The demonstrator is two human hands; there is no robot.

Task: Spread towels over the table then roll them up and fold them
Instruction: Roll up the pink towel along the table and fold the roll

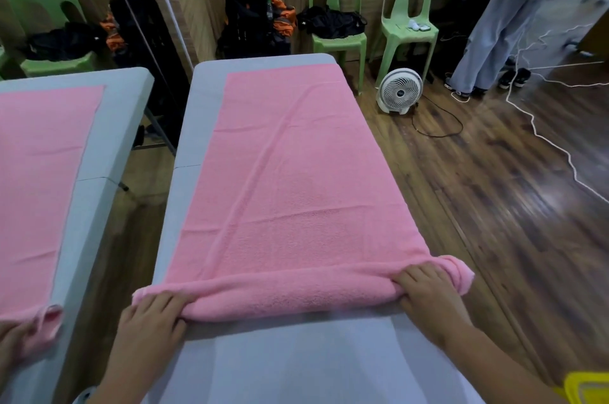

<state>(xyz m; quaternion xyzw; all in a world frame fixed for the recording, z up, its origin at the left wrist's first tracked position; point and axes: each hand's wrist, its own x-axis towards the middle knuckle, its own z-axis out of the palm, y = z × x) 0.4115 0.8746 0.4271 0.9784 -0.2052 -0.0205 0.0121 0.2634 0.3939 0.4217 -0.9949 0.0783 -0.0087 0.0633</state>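
Head view shows your pink towel (290,166) spread lengthwise along the grey table (296,354), its near end turned into a low roll lying across the table. Your left hand (150,318) presses fingers-down on the roll's left end; your right hand (425,288) grips the right end, fingers curled over it. A mirror (66,41) on the left repeats the scene.

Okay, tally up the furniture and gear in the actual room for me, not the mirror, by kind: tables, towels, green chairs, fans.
Table: 1
Pink towel: 1
Green chairs: 2
White fan: 1
Total: 5
The left hand and right hand are pressed on the towel's rolled near end.
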